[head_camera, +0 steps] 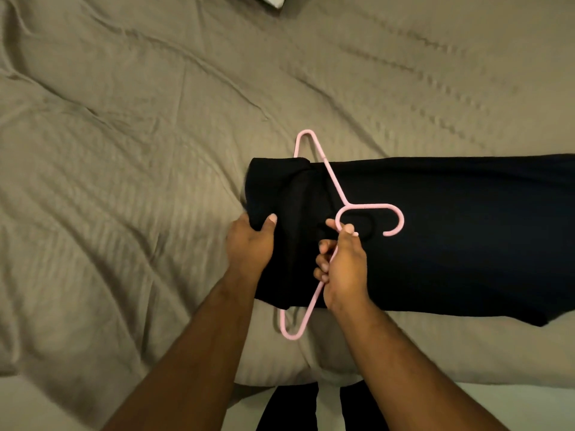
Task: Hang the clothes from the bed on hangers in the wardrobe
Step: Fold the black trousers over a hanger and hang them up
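Note:
A black garment (451,231) lies flat across the bed, stretching off to the right edge of the view. Its left end is folded over the bar of a pink plastic hanger (334,178), whose hook points right on top of the cloth. My left hand (249,244) pinches the folded left edge of the garment. My right hand (342,265) is closed around the hanger's near arm just below the hook. The hanger's bottom bar is hidden under the cloth.
The bed is covered by a wrinkled taupe sheet (140,150) that spreads left and far from the garment. A white object (273,0) shows at the top edge. The bed's near edge and my dark trouser legs (289,409) are at the bottom.

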